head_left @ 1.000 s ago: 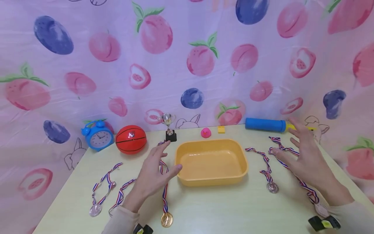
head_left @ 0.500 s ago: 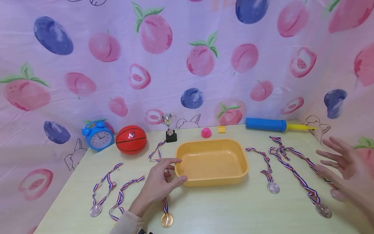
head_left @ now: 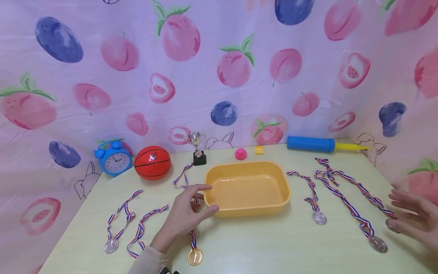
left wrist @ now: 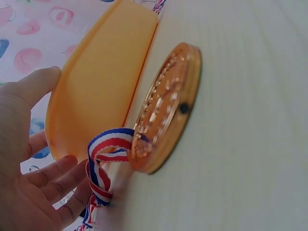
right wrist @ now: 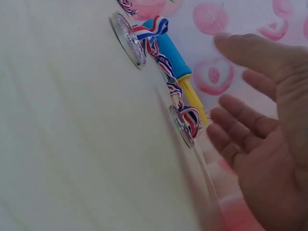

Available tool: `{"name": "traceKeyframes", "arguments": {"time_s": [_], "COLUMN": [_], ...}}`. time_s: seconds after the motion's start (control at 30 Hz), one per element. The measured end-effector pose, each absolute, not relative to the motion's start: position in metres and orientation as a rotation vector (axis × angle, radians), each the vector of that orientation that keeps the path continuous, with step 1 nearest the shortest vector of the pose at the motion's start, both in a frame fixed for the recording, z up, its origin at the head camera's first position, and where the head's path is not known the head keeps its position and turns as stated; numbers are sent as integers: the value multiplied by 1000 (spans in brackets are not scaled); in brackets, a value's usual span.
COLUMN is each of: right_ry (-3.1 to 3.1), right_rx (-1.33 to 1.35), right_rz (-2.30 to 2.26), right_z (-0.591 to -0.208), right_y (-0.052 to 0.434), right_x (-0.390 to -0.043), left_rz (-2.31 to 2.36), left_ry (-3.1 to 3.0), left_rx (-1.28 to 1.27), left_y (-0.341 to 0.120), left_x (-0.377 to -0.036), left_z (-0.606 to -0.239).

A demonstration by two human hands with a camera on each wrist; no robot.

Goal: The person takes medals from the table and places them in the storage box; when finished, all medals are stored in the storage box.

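Observation:
My left hand [head_left: 183, 215] grips the left front corner of a yellow plastic basin [head_left: 239, 213], thumb at the front rim and fingers along the left side. In the left wrist view a gold medal [left wrist: 166, 108] lies close by, its striped ribbon [left wrist: 98, 168] passing by my fingers. Over at the table's right side, my right hand [head_left: 419, 217] hovers with extended fingers beside a silver medal [head_left: 391, 225], which it partly covers. The right wrist view shows a gap between that hand [right wrist: 264, 178] and the nearest medal [right wrist: 181, 126].
Two more silver medals [head_left: 378, 244] lie right of the basin; ribboned medals [head_left: 111, 246] lie at left. Along the back stand a blue alarm clock [head_left: 116, 160], basketball [head_left: 153, 163], trophy cup [head_left: 195, 142], pink duck toy [head_left: 241, 153], yellow block [head_left: 259, 150] and blue pump [head_left: 310, 144].
My left hand has come right and down onto the basin's corner and stayed there. The right hand has moved right, then lower, to beside the far-right medal.

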State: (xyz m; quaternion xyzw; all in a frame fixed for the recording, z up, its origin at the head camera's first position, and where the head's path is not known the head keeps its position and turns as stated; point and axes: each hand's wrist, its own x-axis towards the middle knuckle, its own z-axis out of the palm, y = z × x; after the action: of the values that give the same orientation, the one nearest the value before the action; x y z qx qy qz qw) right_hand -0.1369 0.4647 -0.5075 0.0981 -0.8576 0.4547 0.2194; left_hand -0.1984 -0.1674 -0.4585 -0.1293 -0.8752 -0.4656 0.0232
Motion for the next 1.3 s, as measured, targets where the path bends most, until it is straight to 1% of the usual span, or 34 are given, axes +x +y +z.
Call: {"name": "traceKeyframes", "arguments": {"time_s": [0.33,0.5,0.83,1.3], "right_ry": [-2681,-2689,-2555,-2632], "right_rx": [183,130,185,171], "right_rz": [928,957,1190,1047], "right_z": [-520,-518,-518,-509], "right_y": [480,477,471,466], "right_x": [-129,-128,-127,-128], "left_rz": [-1418,-1426,-1445,-1444], "left_ry": [-2715,-2712,-2723,-2723], "left_rx": [-426,-428,-425,-425], "left_y": [-169,-168,-168,-168], "left_x": [-198,-198,-199,-198], "left_z": [-458,-458,-458,-457]}}
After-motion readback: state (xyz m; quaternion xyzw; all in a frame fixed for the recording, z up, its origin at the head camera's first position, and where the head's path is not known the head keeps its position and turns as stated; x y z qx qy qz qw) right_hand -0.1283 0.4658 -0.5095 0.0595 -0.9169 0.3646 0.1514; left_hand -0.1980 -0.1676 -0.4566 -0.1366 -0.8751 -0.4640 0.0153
